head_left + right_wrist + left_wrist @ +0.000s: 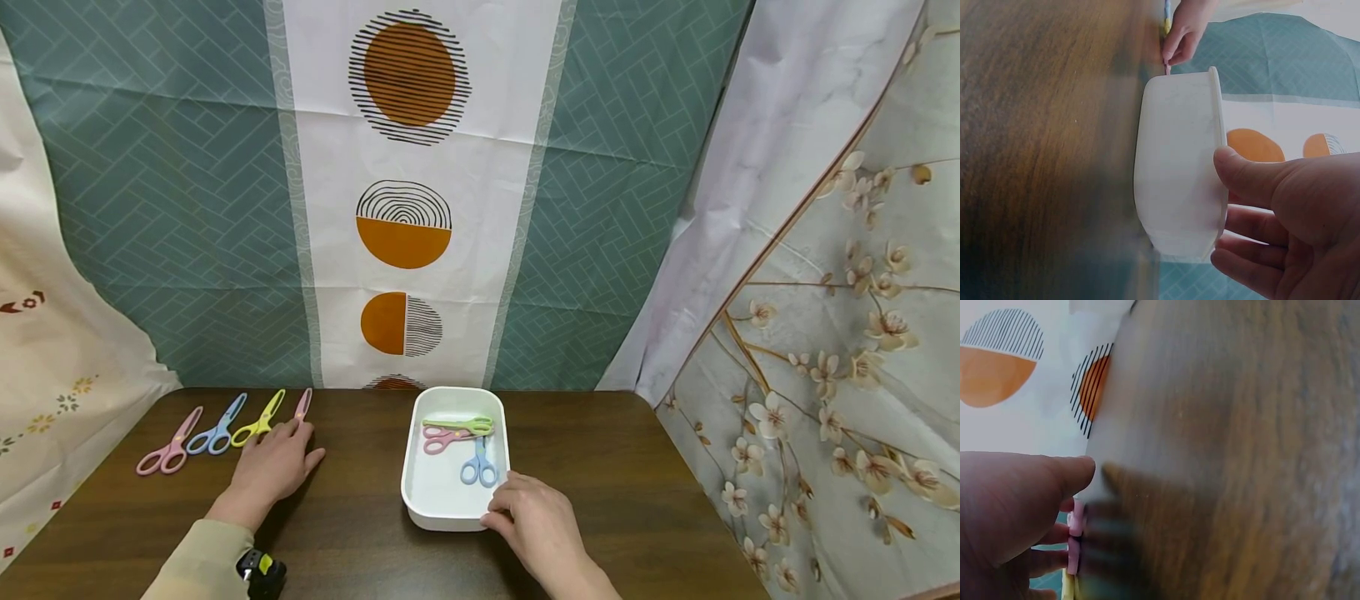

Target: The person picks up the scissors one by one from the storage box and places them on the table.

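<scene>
My left hand (pixel 275 462) rests over pink scissors (pixel 303 406), its fingers touching the handles and its thumb held out to the side. In the left wrist view the pink handles (pixel 1075 520) show at the fingertips; in the head view the hand covers them. Yellow scissors (pixel 259 426) lie just left of that hand, followed by blue scissors (pixel 217 434) and another pink pair (pixel 171 448). My right hand (pixel 536 525) holds the near right corner of a white box (pixel 442 504), thumb at its rim (pixel 1217 119). Inside lie green scissors (pixel 472 426), pink scissors (pixel 442 439) and blue scissors (pixel 479 468).
The dark wooden table (pixel 352 500) ends at a hanging teal and white cloth (pixel 420 167) behind the box. Floral curtains (pixel 832 400) hang on the right, and a cream cloth (pixel 67 358) borders the left side. A black watch-like device (pixel 262 573) sits on the left wrist.
</scene>
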A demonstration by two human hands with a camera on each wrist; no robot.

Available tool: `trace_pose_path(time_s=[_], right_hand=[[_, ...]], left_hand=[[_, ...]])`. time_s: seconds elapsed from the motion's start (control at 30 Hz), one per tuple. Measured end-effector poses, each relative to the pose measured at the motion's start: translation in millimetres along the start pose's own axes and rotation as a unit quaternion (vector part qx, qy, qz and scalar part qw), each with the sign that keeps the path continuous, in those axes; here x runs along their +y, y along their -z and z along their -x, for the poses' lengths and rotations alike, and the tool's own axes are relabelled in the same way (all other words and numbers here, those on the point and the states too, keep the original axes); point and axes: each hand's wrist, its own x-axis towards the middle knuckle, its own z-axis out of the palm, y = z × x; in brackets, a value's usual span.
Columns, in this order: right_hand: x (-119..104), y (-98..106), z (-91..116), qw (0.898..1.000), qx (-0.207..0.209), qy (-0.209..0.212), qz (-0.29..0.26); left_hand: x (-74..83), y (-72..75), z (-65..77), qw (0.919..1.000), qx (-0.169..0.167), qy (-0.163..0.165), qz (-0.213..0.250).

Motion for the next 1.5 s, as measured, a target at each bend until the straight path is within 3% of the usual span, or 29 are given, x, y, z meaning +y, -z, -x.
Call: trace_pose_path(time_s=[0.27, 0.47, 0.8, 1.5], right_hand=[[-1.5, -0.8, 0.9, 1.0, 0.003, 0.006, 0.004], [-1.0, -0.2, -0.3, 1.0, 0.0, 0.001, 0.004], [-1.0, 1.0, -0.3, 1.0, 0.002, 0.0, 0.003], [-0.3, -0.2, 0.2, 1.0, 0.011, 0.008, -0.001]], left_hand=[[-0.3, -9.1, 3.8, 0.999, 0.039, 0.014, 0.016], [-0.9, -8.5, 3.8, 0.9973, 0.07, 0.005, 0.02], [-2.4, -4.1, 3.7, 0.9991, 0.039, 0.011, -0.008], [-4.4, -7.7, 8.1, 0.9989, 0.022, 0.04, 0.009]])
